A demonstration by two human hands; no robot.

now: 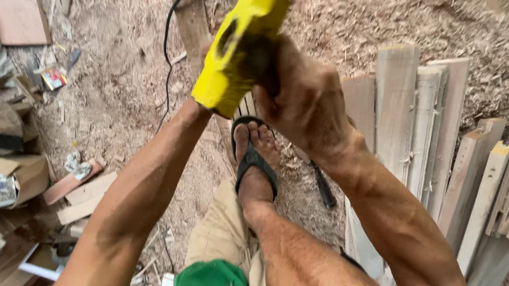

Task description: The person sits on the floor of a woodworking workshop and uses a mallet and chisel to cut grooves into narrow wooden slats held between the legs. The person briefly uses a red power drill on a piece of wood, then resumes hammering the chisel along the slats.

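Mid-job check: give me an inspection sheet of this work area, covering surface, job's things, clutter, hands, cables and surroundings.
Surface: ground covered in sawdust and wood shavings.
Job's things: yellow power tool, raised in front of the camera.
Clutter: offcut boards, flat board piece, boxes and scraps at left.
Hands: right hand grips the tool; left hand is mostly hidden behind it.
Cables: black cord trails over the ground.
Surroundings: grey planks lie at right; sandalled foot rests on one.
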